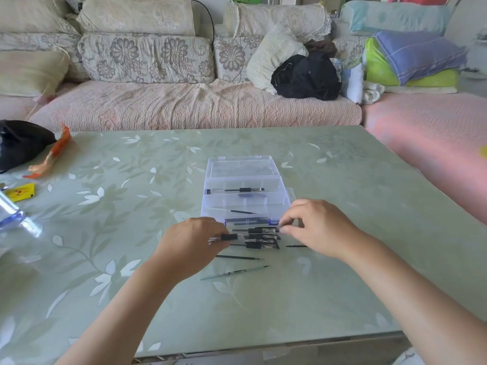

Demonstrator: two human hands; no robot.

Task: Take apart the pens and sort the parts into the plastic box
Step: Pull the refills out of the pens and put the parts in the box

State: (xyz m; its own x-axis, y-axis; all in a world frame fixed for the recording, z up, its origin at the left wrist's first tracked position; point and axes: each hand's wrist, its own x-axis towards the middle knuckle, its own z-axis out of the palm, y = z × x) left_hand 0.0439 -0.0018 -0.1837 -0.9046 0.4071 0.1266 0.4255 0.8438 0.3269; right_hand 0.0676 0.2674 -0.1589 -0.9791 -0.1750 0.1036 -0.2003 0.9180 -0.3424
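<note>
Clear plastic box (pixel 245 204) sits mid-table in the head view, its lid (pixel 241 167) swung open and lying flat behind it. The far compartment holds one whole pen (pixel 234 190) with a see-through barrel and black grip. A nearer compartment holds a thin black refill (pixel 243 212), and the nearest has several dark, slim pieces (pixel 246 220) lying side by side.

Just in front of the box, touching its near wall, is a small heap of pens (pixel 263 237), all clear-barrelled with black grips and black clips, lying roughly parallel. The left hand (pixel 195 239) curls round one pen by its black grip (pixel 228 237). The right hand (pixel 319 227) has thumb and forefinger pinched together at the clip end of the heap's farthest pen; blur hides whether they actually hold it.

Three loose refills lie on the leaf-patterned glass table (pixel 105 233): a black one (pixel 239 257), a greyish one (pixel 234 272) nearer the person, and a short dark one (pixel 296 246) under the right hand.
</note>
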